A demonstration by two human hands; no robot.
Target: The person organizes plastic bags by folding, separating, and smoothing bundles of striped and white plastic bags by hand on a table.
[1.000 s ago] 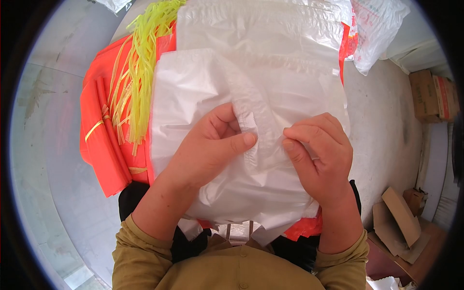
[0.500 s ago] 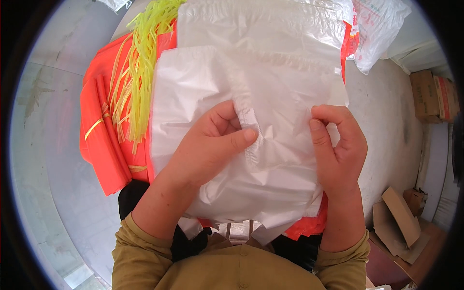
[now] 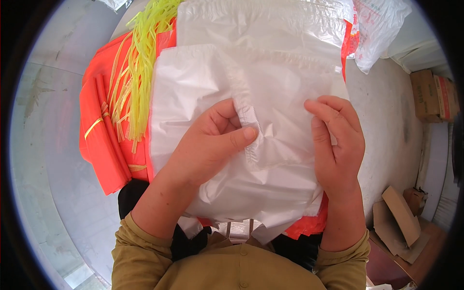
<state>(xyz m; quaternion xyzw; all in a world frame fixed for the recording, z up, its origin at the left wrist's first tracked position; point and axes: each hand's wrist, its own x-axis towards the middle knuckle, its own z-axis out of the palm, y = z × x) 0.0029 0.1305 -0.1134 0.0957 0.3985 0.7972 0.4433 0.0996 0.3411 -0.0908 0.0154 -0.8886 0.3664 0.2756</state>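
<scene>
A stack of white translucent plastic bags lies spread before me, with crimped edges across the sheets. My left hand is closed on a folded, crimped strip of the top plastic bag, pinching it between thumb and fingers. Over the right part of that bag hovers my right hand. Its fingers are bent and slightly apart from the thumb, with nothing visible between them. Red plastic shows under the bags near my right wrist.
On the left lie folded red bags tied with yellow strips, and a bundle of yellow plastic ties. A printed clear bag sits at the far right. Cardboard boxes and an opened carton stand on the right.
My right hand has shifted slightly, and its index finger has lifted away from the thumb. The left hand keeps its pinch in nearly the same place.
</scene>
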